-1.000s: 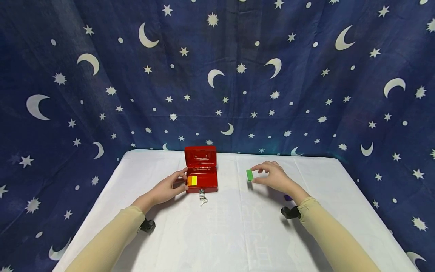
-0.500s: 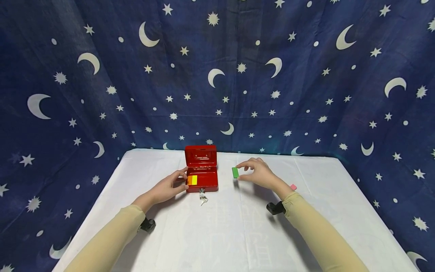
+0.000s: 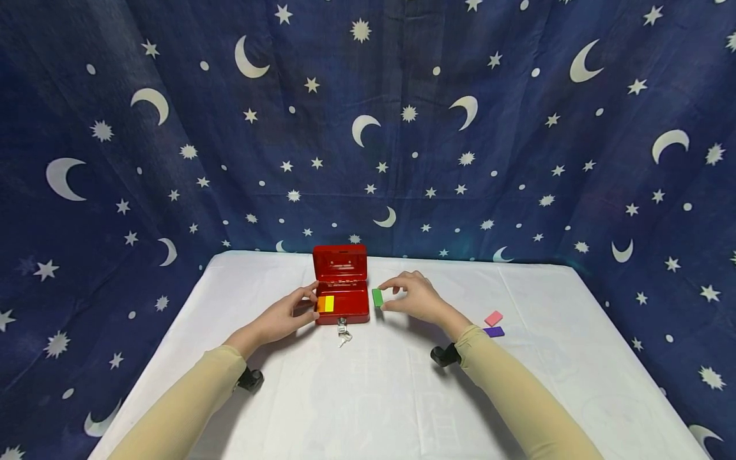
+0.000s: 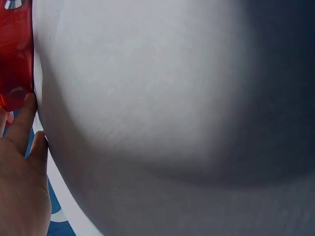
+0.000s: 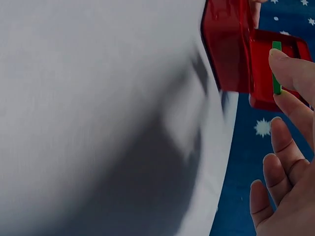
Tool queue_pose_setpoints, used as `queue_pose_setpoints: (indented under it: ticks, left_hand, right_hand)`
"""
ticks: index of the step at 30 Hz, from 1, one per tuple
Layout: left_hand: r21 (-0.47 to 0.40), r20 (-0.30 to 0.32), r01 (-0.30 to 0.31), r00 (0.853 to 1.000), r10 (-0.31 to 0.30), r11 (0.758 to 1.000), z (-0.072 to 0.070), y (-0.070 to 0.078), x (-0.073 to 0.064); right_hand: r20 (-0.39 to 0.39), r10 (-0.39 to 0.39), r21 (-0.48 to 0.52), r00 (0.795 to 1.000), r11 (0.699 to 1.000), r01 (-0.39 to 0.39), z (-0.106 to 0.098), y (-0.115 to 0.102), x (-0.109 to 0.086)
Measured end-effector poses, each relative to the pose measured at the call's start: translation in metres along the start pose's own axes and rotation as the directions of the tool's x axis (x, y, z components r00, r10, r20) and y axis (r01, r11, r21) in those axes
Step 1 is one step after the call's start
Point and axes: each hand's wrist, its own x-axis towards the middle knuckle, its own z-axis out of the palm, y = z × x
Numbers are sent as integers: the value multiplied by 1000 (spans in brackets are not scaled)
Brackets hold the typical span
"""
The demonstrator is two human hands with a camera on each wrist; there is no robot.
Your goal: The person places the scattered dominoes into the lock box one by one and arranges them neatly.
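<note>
A red metal cash box (image 3: pixel 358 319) stands on the white table with its lid (image 3: pixel 339 262) raised at the back. Inside, against its left end, an orange block (image 3: pixel 321 305) and a yellow block (image 3: pixel 329 303) lie side by side. My left hand (image 3: pixel 278 318) rests at the box's left side, fingers extended and touching it, as the left wrist view also shows. Just right of the box, my right hand (image 3: pixel 418 300) pinches a flat green block (image 3: pixel 377 298) between thumb and index finger, above the table. A padlock (image 3: pixel 342 327) with keys (image 3: pixel 345 338) hangs at the box's front.
On the right of the white-covered table (image 3: pixel 368 396), a pink block (image 3: pixel 493 318) and a purple block (image 3: pixel 494 331) lie close together near my right sleeve (image 3: pixel 517 383). A dark blue curtain (image 3: pixel 414 160) with moons and stars hangs behind the table.
My right hand has carried the green block leftward to beside the box. The pink and purple blocks have come into view from behind the right arm. My left hand has stayed put.
</note>
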Motion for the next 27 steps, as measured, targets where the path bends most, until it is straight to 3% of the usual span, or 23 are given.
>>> queue_pose_setpoints:
  ticks: [27]
  left_hand:
    - [6,-9,-1,1000,1,1000,0,0,0]
  right_hand:
    - [-49,2,-83,999,997,-7,42,-32,37]
